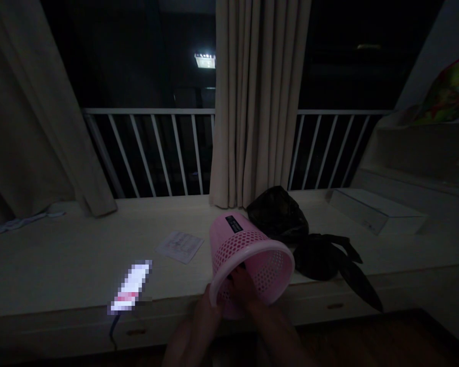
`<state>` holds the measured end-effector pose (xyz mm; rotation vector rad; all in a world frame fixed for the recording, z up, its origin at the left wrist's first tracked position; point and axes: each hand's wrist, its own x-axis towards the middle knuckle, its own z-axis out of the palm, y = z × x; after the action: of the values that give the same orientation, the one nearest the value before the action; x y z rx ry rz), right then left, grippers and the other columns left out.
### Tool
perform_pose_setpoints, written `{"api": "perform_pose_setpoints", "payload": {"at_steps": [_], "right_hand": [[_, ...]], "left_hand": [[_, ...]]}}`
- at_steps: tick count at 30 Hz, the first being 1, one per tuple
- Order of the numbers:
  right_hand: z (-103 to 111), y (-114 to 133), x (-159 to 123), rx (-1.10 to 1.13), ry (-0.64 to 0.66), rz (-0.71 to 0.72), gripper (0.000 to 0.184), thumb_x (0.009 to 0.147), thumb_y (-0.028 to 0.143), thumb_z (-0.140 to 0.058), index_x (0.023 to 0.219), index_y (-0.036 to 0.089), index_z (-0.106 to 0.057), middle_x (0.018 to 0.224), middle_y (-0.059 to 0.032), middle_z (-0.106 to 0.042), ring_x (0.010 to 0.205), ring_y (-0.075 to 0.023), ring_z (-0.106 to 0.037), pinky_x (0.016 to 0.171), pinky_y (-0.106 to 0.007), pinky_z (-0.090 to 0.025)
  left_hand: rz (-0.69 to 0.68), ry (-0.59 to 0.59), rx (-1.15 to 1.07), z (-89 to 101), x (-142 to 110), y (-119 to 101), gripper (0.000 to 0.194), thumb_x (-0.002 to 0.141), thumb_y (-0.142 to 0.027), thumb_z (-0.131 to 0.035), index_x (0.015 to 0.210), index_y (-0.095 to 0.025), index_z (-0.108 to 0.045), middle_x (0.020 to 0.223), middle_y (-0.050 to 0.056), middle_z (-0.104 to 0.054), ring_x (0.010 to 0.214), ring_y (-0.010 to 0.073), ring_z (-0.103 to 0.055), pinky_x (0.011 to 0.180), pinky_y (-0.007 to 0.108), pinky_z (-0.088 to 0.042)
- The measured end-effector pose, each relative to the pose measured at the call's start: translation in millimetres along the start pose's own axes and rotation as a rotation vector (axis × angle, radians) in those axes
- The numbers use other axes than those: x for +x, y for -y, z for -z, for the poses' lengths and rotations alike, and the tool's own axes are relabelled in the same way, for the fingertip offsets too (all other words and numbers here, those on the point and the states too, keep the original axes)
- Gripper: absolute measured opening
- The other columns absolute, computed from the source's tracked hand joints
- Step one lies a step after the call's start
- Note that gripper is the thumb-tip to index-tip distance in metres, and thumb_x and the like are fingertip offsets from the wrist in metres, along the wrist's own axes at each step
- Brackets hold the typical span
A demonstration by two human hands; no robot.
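Right hand [243, 283] inside the pink basket [235, 245]! | left hand [209, 308] at its rim [265, 246] | either grip, I can't tell | black bag [280, 216] just beside it

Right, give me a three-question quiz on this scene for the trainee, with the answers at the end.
1. Which hand reaches inside the pink basket?
2. True or false: in this view, the sheet of paper lies to the left of the pink basket.
3. What lies beside the pink basket on its right: (a) a glass jar, (b) black plastic bags, (c) a pair of shoes?

Key: 1. The right hand. 2. True. 3. (b).
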<state>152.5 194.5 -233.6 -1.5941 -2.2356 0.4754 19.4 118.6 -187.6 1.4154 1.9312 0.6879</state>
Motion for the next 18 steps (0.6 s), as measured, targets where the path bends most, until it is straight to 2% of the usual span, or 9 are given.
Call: {"api": "perform_pose_setpoints", "payload": {"at_steps": [2,6,10,18], "right_hand": [[-0.6,-0.4,0.4,-0.015,-0.023,-0.02,0.041,0.089,0.019,-0.05,0.126,0.016,-0.069,0.13,-0.0128,-0.065,0.124,-0.0256,-0.056,0.111,-0.037,-0.038],[-3.4,-4.1,1.3,-0.074,-0.048,-0.064,0.038,0.09,0.02,-0.05,0.123,0.017,-0.07,0.126,-0.0132,-0.066,0.122,-0.0265,-0.057,0.109,-0.038,-0.039],[-5.1,-8.0,1.2,-0.115,-0.069,-0.103,0.036,0.091,0.021,-0.051,0.122,0.017,-0.07,0.124,-0.0136,-0.067,0.122,-0.0273,-0.057,0.108,-0.039,-0.039],[4.2,-3.0,-2.8,-0.152,-0.085,-0.204,0.036,0.094,0.024,-0.048,0.122,0.015,-0.07,0.123,-0.0163,-0.065,0.116,-0.029,-0.059,0.101,-0.04,-0.041]], "left_hand": [[-0.002,-0.006,-0.008,-1.1,0.2,0.3,0.042,0.092,-0.012,-0.054,0.134,-0.008,-0.058,0.124,0.017,-0.074,0.113,0.024,-0.071,0.093,0.027,-0.053],[-0.038,-0.017,-0.038,-3.3,1.3,3.1,0.046,0.089,-0.009,-0.055,0.134,-0.012,-0.058,0.128,0.013,-0.073,0.118,0.0222,-0.069,0.097,0.026,-0.051],[-0.041,0.003,-0.013,-3.7,2.0,4.3,0.039,0.092,-0.015,-0.054,0.131,-0.011,-0.059,0.124,0.013,-0.074,0.114,0.0216,-0.071,0.093,0.025,-0.052],[-0.041,-0.01,-0.002,0.0,-1.7,-1.7,0.032,0.092,-0.016,-0.053,0.123,-0.013,-0.061,0.121,0.014,-0.075,0.112,0.023,-0.072,0.092,0.026,-0.052]]}}
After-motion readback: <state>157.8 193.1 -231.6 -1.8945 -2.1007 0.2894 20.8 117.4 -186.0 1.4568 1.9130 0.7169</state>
